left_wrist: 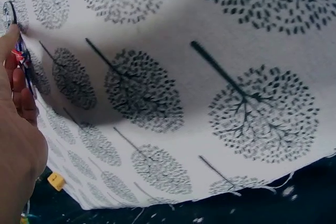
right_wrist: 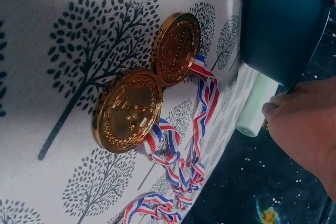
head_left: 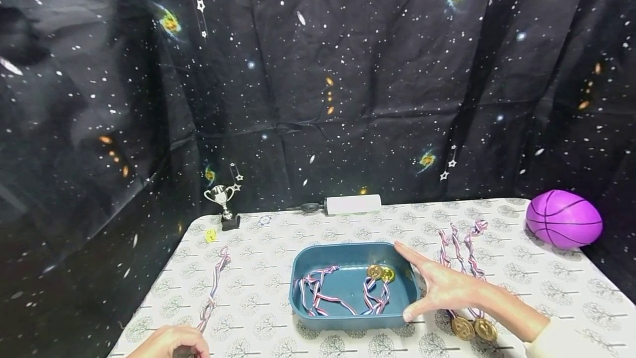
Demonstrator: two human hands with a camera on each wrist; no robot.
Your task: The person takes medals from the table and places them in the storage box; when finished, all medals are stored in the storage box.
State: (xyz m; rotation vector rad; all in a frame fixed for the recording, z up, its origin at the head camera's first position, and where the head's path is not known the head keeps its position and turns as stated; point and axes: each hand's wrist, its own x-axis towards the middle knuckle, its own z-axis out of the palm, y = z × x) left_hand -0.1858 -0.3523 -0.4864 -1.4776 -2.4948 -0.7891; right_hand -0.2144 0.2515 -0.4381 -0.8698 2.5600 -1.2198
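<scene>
Hold the teal bin point(head_left: 348, 323) as seen, with the right hand point(head_left: 444, 286) clasped across its right end, setting the thumb at the near corner and spanning the fingers to the far one. Treat this, to judge by the pose, as a steadying grip, and press only firmly enough to stop any skidding on the tree-print cloth point(head_left: 263, 314). Find the left hand point(head_left: 171, 341) to the left of the bin and well apart from it, curled in a pinch on a medal point(left_wrist: 8, 12), with a striped ribbon point(head_left: 213, 291) trailing away over the cloth (take the medal as a likely reading, being barely visible at the edge of the left wrist view). Gather that ribbon in close before any lift, to avoid snagging a long tail on the bin's rim. Mind the two loose medals point(head_left: 375, 272) lying inside the bin toward its right, with twisted ribbons about, and lower nothing on top carelessly for fear of tangling. Watch also for the pair of gold medals point(head_left: 462, 328) just to the right of the bin, near the right forearm; raise the wrist clear of them rather than sweeping sideways.
</scene>
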